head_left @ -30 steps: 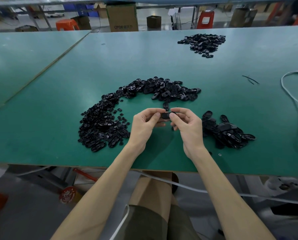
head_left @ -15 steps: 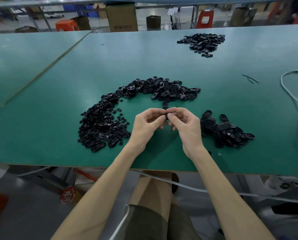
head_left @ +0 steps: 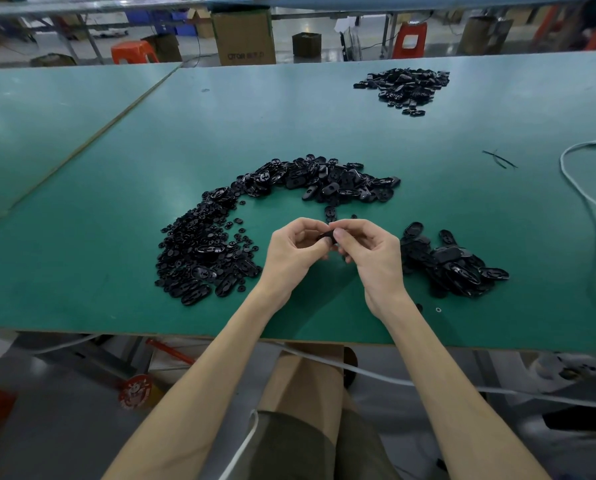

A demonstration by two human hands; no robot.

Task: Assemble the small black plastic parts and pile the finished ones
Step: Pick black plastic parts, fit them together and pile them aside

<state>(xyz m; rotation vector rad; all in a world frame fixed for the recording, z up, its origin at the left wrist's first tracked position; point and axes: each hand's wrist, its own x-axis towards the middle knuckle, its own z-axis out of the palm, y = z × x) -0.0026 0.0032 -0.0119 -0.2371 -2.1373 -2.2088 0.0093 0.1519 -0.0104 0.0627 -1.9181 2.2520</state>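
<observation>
One small black part (head_left: 327, 237) is in the middle of the frame, mostly hidden. A big curved heap (head_left: 203, 251) of shiny black bits spreads left and above it. A smaller pile (head_left: 452, 268) of oval pieces lies just right. A far pile (head_left: 407, 84) sits upper right.

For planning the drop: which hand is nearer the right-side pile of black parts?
Right. The right hand is just left of the pile; the left hand is farther left.

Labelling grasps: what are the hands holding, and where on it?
One small black part, pinched between both hands: left hand on its left end, right hand on its right end.
</observation>
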